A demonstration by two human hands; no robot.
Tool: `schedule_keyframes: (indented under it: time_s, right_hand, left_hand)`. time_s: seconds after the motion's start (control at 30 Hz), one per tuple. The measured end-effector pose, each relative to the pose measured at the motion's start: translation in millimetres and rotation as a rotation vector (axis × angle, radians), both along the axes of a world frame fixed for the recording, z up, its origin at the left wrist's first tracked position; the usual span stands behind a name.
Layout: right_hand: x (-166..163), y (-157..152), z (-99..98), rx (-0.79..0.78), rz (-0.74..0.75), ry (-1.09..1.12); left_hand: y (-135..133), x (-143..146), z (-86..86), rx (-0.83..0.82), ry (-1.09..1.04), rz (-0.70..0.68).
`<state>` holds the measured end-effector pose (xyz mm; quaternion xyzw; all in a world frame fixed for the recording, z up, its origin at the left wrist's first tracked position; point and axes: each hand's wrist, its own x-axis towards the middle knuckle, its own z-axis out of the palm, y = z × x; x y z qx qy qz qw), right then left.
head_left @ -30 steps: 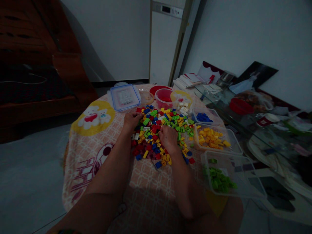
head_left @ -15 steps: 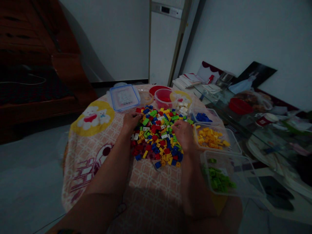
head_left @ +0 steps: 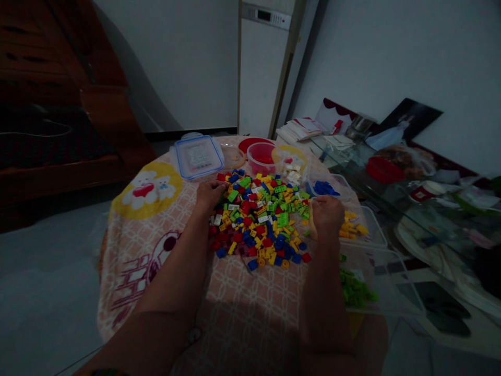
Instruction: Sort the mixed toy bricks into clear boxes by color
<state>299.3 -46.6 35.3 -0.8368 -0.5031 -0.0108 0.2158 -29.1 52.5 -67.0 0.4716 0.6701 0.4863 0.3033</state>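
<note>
A heap of mixed toy building bricks [head_left: 250, 219] in red, yellow, green, blue and white lies on the table. My left hand [head_left: 211, 196] rests at the heap's upper left edge, its fingers curled down against the bricks. I cannot make out what is between them. Over the near-left part of the box of yellow bricks [head_left: 354, 228] is my right hand [head_left: 329, 213], its fingers closed and anything in them hidden. Just behind it sits a clear box with blue bricks [head_left: 324, 188]. Green bricks [head_left: 358, 290] lie in another clear box, partly covered by my right forearm.
Whitish bricks [head_left: 293, 172] lie near a pink round tub [head_left: 263, 156] at the back. A blue-rimmed lid [head_left: 199, 156] lies back left. The patterned tablecloth [head_left: 242, 303] covers the round table. A cluttered glass table [head_left: 376, 193] stands to the right.
My right hand has moved right, from the heap's right side to the yellow-brick box. More bricks show where it was. My left hand has stayed at the heap's left edge.
</note>
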Motion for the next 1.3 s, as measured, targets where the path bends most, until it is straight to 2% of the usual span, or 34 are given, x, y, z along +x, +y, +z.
schedule_keyframes:
  time_s: [0.2, 0.33, 0.43, 0.6, 0.87, 1.13, 1.3]
  right_hand:
    - [-19, 7, -5.6, -0.094, 0.255, 0.083]
    - [-30, 10, -13.3, -0.190, 0.346, 0.039]
    - [-37, 11, -16.1, -0.203, 0.389, 0.015]
    - [-41, 10, -12.3, -0.230, 0.420, 0.042]
    - [-15, 4, -10.2, -0.174, 0.350, 0.082]
    - [-28, 9, -13.4, -0.186, 0.417, 0.020]
    - [-9, 5, -13.1, -0.112, 0.377, 0.043]
  left_hand:
    - [0, 1, 1.1, -0.011, 0.024, -0.009]
    - [-1, 2, 3.4, -0.009, 0.031, 0.004]
    - [-2, 2, 5.0, -0.003, 0.029, 0.003]
    - [0, 1, 3.0, -0.015, -0.002, 0.000]
    - [2, -1, 0.3, -0.011, 0.017, -0.002]
    - [1, -1, -1.3, 0.003, 0.005, -0.014]
    - [3, -1, -3.4, 0.006, 0.000, -0.017]
